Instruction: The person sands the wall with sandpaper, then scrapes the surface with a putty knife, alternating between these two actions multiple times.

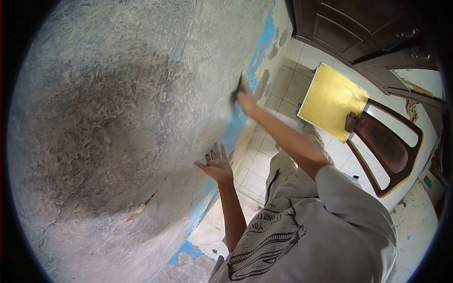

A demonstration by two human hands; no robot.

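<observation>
A grey plastered wall [184,89] with a large dark patch fills the left of the view. My right hand [246,101] is closed around a dark flat tool [239,88], which lies against the wall by the blue painted strip. Motion blurs the tool, so its exact kind does not show. Lower down, my left hand [218,166] is open with the palm turned up and the fingers spread. It holds nothing and is at the wall's surface; whether it touches cannot be made out.
Behind my right arm a chair [384,141] with a yellow seat [332,101] stands on the white tiled floor [255,181]. Dark wooden doors [344,33] are at the upper right. Peeling blue paint [233,129] runs down the wall's edge.
</observation>
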